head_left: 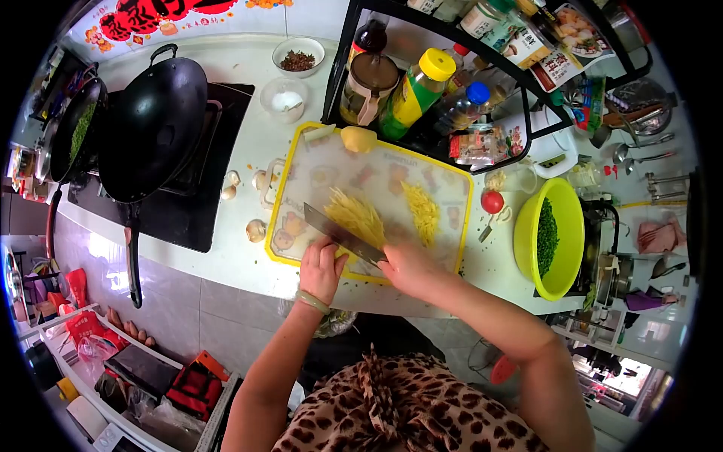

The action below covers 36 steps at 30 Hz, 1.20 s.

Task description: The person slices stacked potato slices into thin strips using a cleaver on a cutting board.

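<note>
My right hand [407, 267] is closed around the handle of a kitchen knife [343, 233], its broad blade slanting up and left over the cutting board [301, 162]. My left hand [322, 267] is at the board's near edge, fingers bent and together beside the blade; whether anything is in them is hidden. Just beyond the blade lies a heap of pale yellow shreds [354, 212], perhaps potato. A second pile of shreds [422, 213] is to its right. One peeled yellow piece [358, 139] sits at the board's far edge.
A black wok [154, 128] stands on the stove at left, its handle jutting past the counter edge. A black rack [343, 75] with bottles borders the board's far side. To the right is a green basin [572, 233] of chopped greens. Garlic [256, 230] lies left of the board.
</note>
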Motion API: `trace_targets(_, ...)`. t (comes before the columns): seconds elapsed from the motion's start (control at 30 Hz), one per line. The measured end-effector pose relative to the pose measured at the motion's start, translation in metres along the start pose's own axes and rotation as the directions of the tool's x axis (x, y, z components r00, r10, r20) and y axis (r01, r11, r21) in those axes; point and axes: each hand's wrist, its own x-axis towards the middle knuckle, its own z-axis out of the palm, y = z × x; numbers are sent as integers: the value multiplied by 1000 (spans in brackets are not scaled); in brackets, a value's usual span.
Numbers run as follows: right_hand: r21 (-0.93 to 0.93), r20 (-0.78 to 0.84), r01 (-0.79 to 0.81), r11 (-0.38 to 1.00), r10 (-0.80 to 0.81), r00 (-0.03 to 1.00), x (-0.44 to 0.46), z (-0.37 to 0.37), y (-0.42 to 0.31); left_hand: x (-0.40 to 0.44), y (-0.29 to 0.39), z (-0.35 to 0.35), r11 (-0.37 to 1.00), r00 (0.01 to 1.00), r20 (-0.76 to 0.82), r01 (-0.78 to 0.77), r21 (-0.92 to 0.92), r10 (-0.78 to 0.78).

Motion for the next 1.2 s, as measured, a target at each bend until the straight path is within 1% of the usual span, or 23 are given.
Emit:
trace_targets(0.1,-21,17,0,1000,0,1000,-1,-3,-5,0,0,-1,1000,1000,13,5,25,-6)
trace_targets(0.17,-38,76,-44,998,47,996,2,-7,-14,0,1,0,1000,1000,12,6,23,-7)
trace_targets(0.2,-36,87,-42,998,45,995,4,-3,-15,0,1,0,1000,1000,7,1,19,-1)
trace_targets(0.27,-19,71,-106,994,107,992,9,8,-19,-1,-1,2,1000,1000,12,13,22,-14)
trace_targets(0.3,-17,77,-105,994,106,991,11,12,-22,-2,-2,2,1000,1000,17,9,23,-9)
trace_targets(0.37,-40,-3,-109,993,109,994,14,17,-29,-1,-2,1,1000,1000,23,7,26,-7)
trace_targets(0.4,-38,-14,-116,993,115,993,16,21,-30,0,0,0,1000,1000,25,4,26,-5)
trace_targets(0.43,13,-86,-148,989,149,985,21,27,-28,-1,1,0,1000,1000,27,-14,21,14)
trace_targets(0.47,64,-160,-172,983,180,971,25,29,-23,-2,2,-1,1000,999,34,9,19,-9)
trace_targets(0.5,67,-180,-171,983,181,967,27,28,-19,0,2,-2,999,999,39,33,22,-34)
trace_targets(0.57,91,-152,-81,993,94,984,31,27,-12,2,0,-1,1000,1000,28,3,21,-4)
trace_targets(0.6,93,-154,-82,992,95,983,27,22,-14,0,0,-1,1000,1000,23,-6,18,6)
trace_targets(0.67,86,-84,-35,996,42,996,16,8,-17,-2,0,0,1000,1000,17,14,12,-14)
trace_targets(0.7,83,-87,-37,996,44,995,11,6,-14,-2,0,1,999,999,7,34,8,-34)
trace_targets(0.8,37,-58,-25,999,28,998,0,2,-10,-1,-2,2,1000,1000,-8,18,-11,-18)
trace_targets(0.87,81,28,-87,993,85,996,-4,0,-8,-2,-2,1,1000,1000,-4,17,-8,-17)
trace_targets(0.97,62,23,-60,996,58,998,-3,1,-3,-1,-1,0,1000,1000,8,19,-6,-19)
trace_targets(1.03,52,47,-70,996,68,997,-3,-1,-6,-1,-1,0,1000,999,16,31,-5,-30)
trace_targets(1.1,39,69,-80,996,77,995,-1,-2,-7,0,0,0,1000,1000,-7,-6,22,6)
trace_targets(1.17,-21,73,-61,998,63,995,0,0,-8,-1,-1,1,1000,1000,-8,0,21,0)
trace_targets(1.2,-22,80,-60,998,62,995,0,-1,-12,0,-1,2,1000,1000,-6,-2,19,2)
